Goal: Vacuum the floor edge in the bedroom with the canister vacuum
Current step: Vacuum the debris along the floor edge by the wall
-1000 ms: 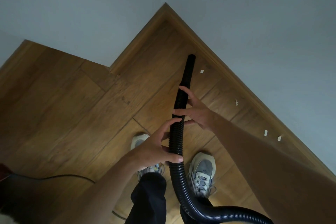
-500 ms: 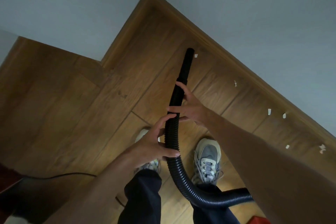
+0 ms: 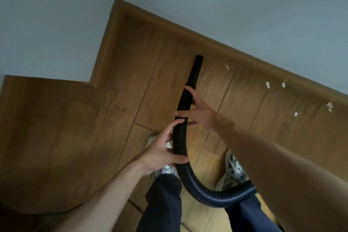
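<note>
My left hand (image 3: 162,153) and, higher up, my right hand (image 3: 200,112) both grip the black vacuum hose (image 3: 181,136), its nozzle (image 3: 197,64) aimed at wooden floor (image 3: 131,81) beside the skirting board (image 3: 244,56).

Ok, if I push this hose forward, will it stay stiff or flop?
Likely flops: the ribbed hose curves sharply behind the left hand. The smooth nozzle looks rigid, so the tip probably tracks where the right hand steers.

Wooden floor (image 3: 66,128) with scattered white scraps (image 3: 267,84)
</note>
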`<control>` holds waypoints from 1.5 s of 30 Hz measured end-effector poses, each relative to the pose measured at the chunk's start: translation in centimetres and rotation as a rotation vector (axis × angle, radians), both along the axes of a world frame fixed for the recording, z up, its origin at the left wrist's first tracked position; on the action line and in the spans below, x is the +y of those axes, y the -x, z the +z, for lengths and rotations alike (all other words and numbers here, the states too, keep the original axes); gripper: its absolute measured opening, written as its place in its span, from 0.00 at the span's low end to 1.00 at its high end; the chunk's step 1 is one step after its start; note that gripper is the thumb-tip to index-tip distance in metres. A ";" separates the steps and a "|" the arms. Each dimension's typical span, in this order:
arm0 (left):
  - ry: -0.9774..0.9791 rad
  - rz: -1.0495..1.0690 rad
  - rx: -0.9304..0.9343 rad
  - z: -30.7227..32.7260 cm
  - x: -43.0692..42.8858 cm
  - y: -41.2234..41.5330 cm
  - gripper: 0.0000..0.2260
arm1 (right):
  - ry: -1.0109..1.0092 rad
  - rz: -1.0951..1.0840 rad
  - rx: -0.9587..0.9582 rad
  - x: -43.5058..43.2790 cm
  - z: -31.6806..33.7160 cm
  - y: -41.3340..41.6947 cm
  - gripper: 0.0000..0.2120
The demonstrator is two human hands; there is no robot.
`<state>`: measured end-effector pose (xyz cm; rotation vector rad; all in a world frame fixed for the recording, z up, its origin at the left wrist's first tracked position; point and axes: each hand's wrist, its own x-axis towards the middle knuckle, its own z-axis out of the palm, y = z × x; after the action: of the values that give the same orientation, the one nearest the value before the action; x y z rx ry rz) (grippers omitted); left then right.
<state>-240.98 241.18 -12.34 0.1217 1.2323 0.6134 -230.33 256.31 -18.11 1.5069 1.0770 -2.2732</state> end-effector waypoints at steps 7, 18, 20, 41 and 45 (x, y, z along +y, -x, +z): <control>-0.017 -0.112 -0.007 0.2 0.7 -1.6 0.45 | -0.010 -0.082 -0.001 -0.2 0.3 -3.4 0.47; -0.027 -0.265 0.017 0.2 2.2 -4.9 0.45 | 0.003 -0.184 0.043 -0.4 -0.7 -8.5 0.47; -0.022 -0.288 0.014 0.1 2.6 -5.6 0.45 | -0.002 -0.192 0.048 -0.3 -0.8 -9.4 0.47; -0.042 -0.553 0.008 0.0 6.2 -12.3 0.45 | 0.004 -0.387 0.025 0.3 0.0 -18.5 0.47; -0.045 -0.590 0.006 -0.1 6.9 -13.7 0.45 | -0.015 -0.430 0.010 0.4 -0.1 -20.2 0.47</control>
<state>-227.29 248.07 -12.42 0.5046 1.1156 0.1254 -210.09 256.68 -18.23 1.8868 0.8354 -2.5468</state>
